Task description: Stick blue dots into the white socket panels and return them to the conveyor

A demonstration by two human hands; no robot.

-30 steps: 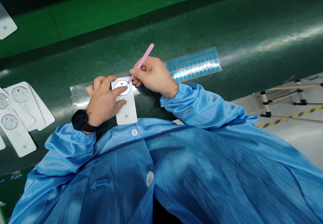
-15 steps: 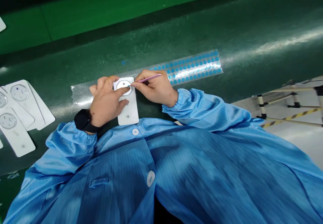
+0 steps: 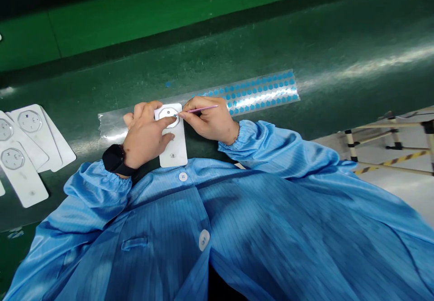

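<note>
A white plate [image 3: 173, 149] with an octagonal recess lies on the green bench in front of me. My left hand [image 3: 145, 131] rests over its left side and holds it, the index finger pressing into the recess and the thumb on the face below. Between the pinched fingers of my right hand [image 3: 210, 121] are slim pink tweezers [image 3: 205, 108]. Their tip reaches the recess beside my left index fingertip, where a small bit of blue shows. Behind my right hand runs a clear strip with rows of blue round stickers [image 3: 261, 92], partly hidden by both hands.
Several similar white plates [image 3: 25, 176] lie overlapping at the left. One loose blue sticker [image 3: 167, 84] is on the bench [image 3: 111, 82] behind the strip. A beige tube frame [image 3: 369, 127] stands on the floor at right.
Both hands keep the same hold, with the tweezer tip still at the recess. The view has shifted slightly, and the tweezers lie a little flatter.
</note>
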